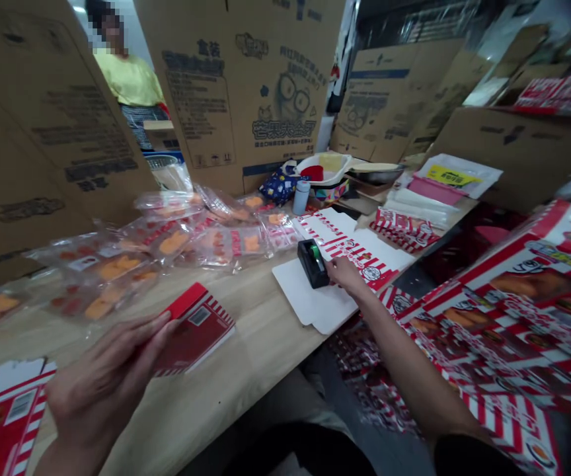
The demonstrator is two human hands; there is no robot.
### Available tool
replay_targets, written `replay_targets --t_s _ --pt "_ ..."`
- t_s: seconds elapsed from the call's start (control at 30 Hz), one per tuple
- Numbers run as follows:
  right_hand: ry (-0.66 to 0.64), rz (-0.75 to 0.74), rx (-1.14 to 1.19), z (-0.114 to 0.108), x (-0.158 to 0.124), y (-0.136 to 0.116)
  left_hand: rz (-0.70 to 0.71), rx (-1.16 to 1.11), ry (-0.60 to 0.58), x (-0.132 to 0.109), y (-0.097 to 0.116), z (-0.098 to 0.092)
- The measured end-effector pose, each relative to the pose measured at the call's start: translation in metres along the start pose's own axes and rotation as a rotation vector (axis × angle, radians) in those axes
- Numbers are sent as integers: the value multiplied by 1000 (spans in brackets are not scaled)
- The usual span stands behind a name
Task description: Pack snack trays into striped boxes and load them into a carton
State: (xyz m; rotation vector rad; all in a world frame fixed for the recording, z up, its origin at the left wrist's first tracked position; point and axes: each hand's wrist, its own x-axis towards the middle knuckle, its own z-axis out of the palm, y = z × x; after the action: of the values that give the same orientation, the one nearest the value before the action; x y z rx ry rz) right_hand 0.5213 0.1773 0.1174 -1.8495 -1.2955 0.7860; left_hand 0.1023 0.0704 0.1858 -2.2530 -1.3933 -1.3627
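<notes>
My left hand (112,377) is closed on a red and white striped carton (199,327) with a barcode, holding it tilted above the wooden table. My right hand (347,274) reaches across to a black tape dispenser (312,264) with a green-cored roll. Its fingers are pinched at the dispenser's cutter end, on the tape; the strip between them is too small to see clearly. The dispenser rests on flat cardboard blanks (298,294), white side up. Another red and white carton (5,420) lies at the lower left.
Clear bags of orange pieces (171,241) are heaped along the table's back. A blue bottle (301,197) and a white basket (325,168) stand behind. Striped boxes (528,284) are stacked at the right. Large cardboard boxes (246,86) wall the back; a person (131,82) stands beyond.
</notes>
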Motion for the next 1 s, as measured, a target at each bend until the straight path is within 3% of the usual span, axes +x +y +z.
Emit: replay_targets --t_s 0.1,0.2,0.4,0.53,0.73,0.9,1.0 --pt "-90 190 75 6 5 10 152 103 -52 6 10 12" --pt "-134 273 208 10 5 6 170 112 -59 14 13 16" --pt "-161 254 424 3 -8 7 121 141 -95 15 9 20" --pt "-75 201 474 14 -21 24 105 111 -97 13 10 21" --pt "72 154 396 39 -33 50 98 102 -74 11 18 21" --pt "81 90 227 31 -42 50 13 0 -60 4 24 15" --pt "214 -33 38 23 -59 36 -16 -31 -75 0 26 6"
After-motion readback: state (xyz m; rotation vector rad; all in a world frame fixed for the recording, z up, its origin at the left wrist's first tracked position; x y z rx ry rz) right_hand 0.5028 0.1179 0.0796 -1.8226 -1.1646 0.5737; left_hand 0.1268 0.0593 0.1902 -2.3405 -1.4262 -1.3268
